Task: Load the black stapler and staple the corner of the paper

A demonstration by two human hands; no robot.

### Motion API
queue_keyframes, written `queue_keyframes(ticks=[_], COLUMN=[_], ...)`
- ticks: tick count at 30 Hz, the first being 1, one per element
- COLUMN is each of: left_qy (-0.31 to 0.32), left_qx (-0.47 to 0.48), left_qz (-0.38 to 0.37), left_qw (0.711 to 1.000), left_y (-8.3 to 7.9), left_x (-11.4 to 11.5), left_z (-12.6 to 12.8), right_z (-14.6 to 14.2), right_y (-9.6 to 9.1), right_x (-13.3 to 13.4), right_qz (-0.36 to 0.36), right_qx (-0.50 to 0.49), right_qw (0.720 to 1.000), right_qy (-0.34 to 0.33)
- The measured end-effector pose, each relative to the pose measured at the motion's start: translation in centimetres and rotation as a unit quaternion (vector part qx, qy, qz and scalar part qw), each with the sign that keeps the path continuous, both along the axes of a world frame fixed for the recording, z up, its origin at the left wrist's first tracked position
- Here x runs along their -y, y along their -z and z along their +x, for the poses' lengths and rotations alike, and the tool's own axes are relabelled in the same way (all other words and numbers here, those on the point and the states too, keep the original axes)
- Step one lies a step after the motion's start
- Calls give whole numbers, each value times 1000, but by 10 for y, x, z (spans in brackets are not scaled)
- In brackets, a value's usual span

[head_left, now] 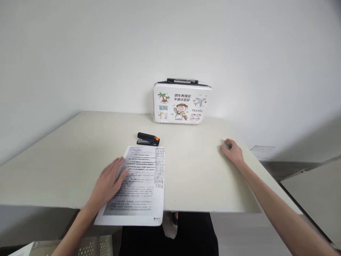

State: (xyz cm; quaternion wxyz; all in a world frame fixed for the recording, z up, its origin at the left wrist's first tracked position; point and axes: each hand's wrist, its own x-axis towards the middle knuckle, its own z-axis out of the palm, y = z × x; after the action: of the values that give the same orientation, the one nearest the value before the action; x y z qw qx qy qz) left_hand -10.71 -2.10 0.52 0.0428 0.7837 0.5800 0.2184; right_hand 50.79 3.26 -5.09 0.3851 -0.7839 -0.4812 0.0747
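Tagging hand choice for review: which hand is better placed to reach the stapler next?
Probably the left hand: it lies on the printed paper, close to the stapler. The right hand is farther off, holding a small grey object.

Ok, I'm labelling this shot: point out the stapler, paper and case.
Stapler [148, 137]: head view, black top arm.
Paper [140, 185]: head view, printed text.
Case [182, 104]: head view, white front.

Soft light is brightening the wall; a shadow is darkening its right side, and small print on the paper is looking blurred.
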Motion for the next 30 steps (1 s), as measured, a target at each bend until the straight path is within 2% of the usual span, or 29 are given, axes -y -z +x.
queue_keyframes(ticks=[3, 8, 13, 18, 22, 26, 30], left_qy=[5, 7, 6, 11, 12, 9, 6], left_qx=[-4, -18, -27, -29, -37, -36, -27], left_qz=[13, 31, 42, 55, 51, 42, 28], left_qw=[1000, 999, 999, 998, 998, 998, 999], left_y=[3, 6, 8, 7, 7, 6, 4], left_x=[1, 3, 4, 4, 4, 4, 5], left_z=[-2, -5, -7, -6, -6, -6, -5], right_z=[-37, -123, -204, -265, -299, -314, -314], right_y=[-1, -1, -3, -12, -22, -30, -32], right_x=[-36, -94, -131, -145, -146, -141, -137], right_qz=[24, 63, 80, 71, 54, 38, 30], right_qx=[-14, -40, -68, -110, -147, -172, -188], right_qw=[997, 978, 951, 934, 924, 918, 917], right_qy=[-69, -195, -290, -331, -348, -354, -351])
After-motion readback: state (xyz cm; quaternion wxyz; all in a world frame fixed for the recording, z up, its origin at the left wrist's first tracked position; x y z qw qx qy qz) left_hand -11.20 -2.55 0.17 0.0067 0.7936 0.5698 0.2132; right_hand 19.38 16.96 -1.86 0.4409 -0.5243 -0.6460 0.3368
